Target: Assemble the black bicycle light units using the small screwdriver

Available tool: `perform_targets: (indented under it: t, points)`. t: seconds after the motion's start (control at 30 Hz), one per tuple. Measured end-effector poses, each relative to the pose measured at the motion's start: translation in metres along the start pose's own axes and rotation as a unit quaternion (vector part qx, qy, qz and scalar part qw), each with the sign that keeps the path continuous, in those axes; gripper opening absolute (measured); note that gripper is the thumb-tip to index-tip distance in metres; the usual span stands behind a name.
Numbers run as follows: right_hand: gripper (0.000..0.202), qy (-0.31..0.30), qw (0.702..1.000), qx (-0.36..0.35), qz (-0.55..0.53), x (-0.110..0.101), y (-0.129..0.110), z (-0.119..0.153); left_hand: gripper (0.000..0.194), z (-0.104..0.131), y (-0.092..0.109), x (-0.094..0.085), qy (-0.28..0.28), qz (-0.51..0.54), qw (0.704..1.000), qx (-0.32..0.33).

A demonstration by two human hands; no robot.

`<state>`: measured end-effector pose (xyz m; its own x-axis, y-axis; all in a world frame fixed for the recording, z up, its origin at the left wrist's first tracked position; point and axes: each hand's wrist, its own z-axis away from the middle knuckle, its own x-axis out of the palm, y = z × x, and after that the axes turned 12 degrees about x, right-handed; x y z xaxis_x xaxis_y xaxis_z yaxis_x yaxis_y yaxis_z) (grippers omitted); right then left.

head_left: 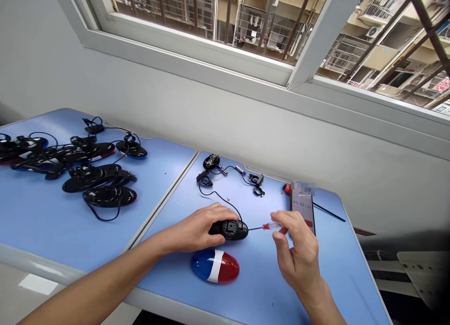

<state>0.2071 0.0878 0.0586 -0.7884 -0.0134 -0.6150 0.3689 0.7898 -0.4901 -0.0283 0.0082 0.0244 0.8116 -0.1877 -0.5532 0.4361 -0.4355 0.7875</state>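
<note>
My left hand (204, 225) is closed around a black oval housing (232, 229), pressing it to the blue table. A black cable runs out of its top. With my right hand (298, 250), I hold a small screwdriver (270, 226) by the end of its clear and red handle. The screwdriver lies almost level, and its tip meets the right end of the housing. Just in front of my left hand rests a glossy oval cover (215, 267) in blue, white and red.
Behind the housing lie an opened black oval part (211, 162), batteries (240, 170) and clamp brackets (257, 183). A phone (303, 207) showing a timer lies at right, beside a red-handled screwdriver (286, 189). Several black cabled units (109, 196) crowd the left table.
</note>
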Motion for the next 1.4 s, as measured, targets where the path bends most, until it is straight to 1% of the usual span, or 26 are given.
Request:
perform_targets:
  t: [0.1,0.17,0.23,0.3,0.4,0.5,0.57,0.63,0.7,0.77,0.87,0.93,0.97,1.0,1.07,1.13,1.17,1.2,1.23,1.27,1.3,1.37,1.4]
  points:
    - [0.024,-0.06,0.997,0.022,-0.052,-0.002,-0.001,0.0,0.053,0.0,0.0,0.0,0.0,-0.002,1.0,0.003]
    - [0.023,-0.074,0.993,0.05,-0.072,-0.002,-0.001,0.002,0.053,0.0,0.001,0.0,-0.002,-0.005,1.0,0.004]
    - [0.018,-0.055,0.994,0.073,-0.061,-0.001,-0.002,0.005,0.051,0.0,0.002,0.0,-0.003,-0.006,1.0,0.005]
    - [0.014,-0.028,0.996,0.077,-0.038,0.0,-0.003,0.007,0.051,0.0,0.004,0.0,-0.002,-0.007,1.0,0.007]
    - [0.01,-0.007,0.996,0.083,-0.019,0.002,-0.004,0.008,0.052,-0.001,0.005,-0.001,-0.004,-0.009,1.0,0.013]
    - [0.001,0.024,0.992,0.127,0.005,0.005,-0.006,0.009,0.053,-0.002,0.007,-0.001,-0.013,-0.004,1.0,0.018]
    - [0.006,0.049,0.988,0.146,0.02,0.006,-0.006,0.01,0.053,-0.002,0.007,0.0,-0.017,0.0,1.0,0.018]
    - [0.011,0.057,0.989,0.137,0.02,0.006,-0.005,0.01,0.053,-0.002,0.006,0.0,-0.016,0.005,1.0,0.013]
    - [0.009,0.028,0.992,0.122,0.002,0.003,-0.003,0.009,0.055,-0.001,0.004,0.0,-0.014,0.01,1.0,0.006]
    - [0.003,-0.024,0.991,0.124,-0.035,-0.002,-0.001,0.005,0.055,-0.001,0.002,0.0,-0.014,0.013,1.0,0.003]
    - [0.012,-0.106,0.977,0.157,-0.094,-0.012,0.002,-0.002,0.054,-0.001,0.001,-0.001,-0.017,0.014,1.0,0.004]
    - [0.011,-0.124,0.971,0.175,-0.102,-0.016,0.003,-0.004,0.055,-0.001,0.001,-0.001,-0.017,0.012,1.0,0.006]
    - [0.009,-0.113,0.974,0.177,-0.088,-0.016,0.004,-0.005,0.055,-0.001,0.002,-0.001,-0.017,0.011,1.0,0.007]
    - [0.01,-0.09,0.979,0.173,-0.065,-0.015,0.004,-0.004,0.054,-0.001,0.002,-0.001,-0.017,0.01,1.0,0.007]
    - [0.022,-0.025,0.99,0.142,0.0,-0.01,0.005,-0.002,0.054,-0.001,0.002,-0.001,-0.016,0.009,1.0,0.005]
    - [0.033,0.028,0.993,0.096,0.055,-0.003,0.005,0.001,0.054,0.0,0.002,-0.001,-0.015,0.008,1.0,0.002]
    - [0.034,0.043,0.994,0.077,0.07,0.001,0.004,0.002,0.055,0.0,0.002,-0.001,-0.014,0.008,1.0,0.002]
    - [0.03,0.052,0.993,0.066,0.078,0.003,0.004,0.003,0.054,-0.001,0.002,-0.001,-0.014,0.007,1.0,0.002]
    - [0.023,0.055,0.993,0.064,0.077,0.006,0.003,0.004,0.054,-0.001,0.002,-0.001,-0.014,0.006,1.0,0.002]
    - [0.012,0.05,0.994,0.073,0.064,0.007,0.003,0.005,0.053,-0.001,0.002,-0.001,-0.014,0.007,1.0,0.004]
    - [0.009,0.036,0.994,0.093,0.041,0.008,0.002,0.005,0.053,-0.001,0.002,-0.001,-0.015,0.007,1.0,0.005]
    - [0.023,-0.014,0.985,0.168,-0.04,0.007,0.002,0.006,0.054,-0.001,0.001,-0.001,-0.016,0.008,1.0,0.007]
    - [0.026,-0.052,0.97,0.216,-0.095,0.006,0.002,0.006,0.054,-0.001,0.001,0.0,-0.016,0.008,1.0,0.009]
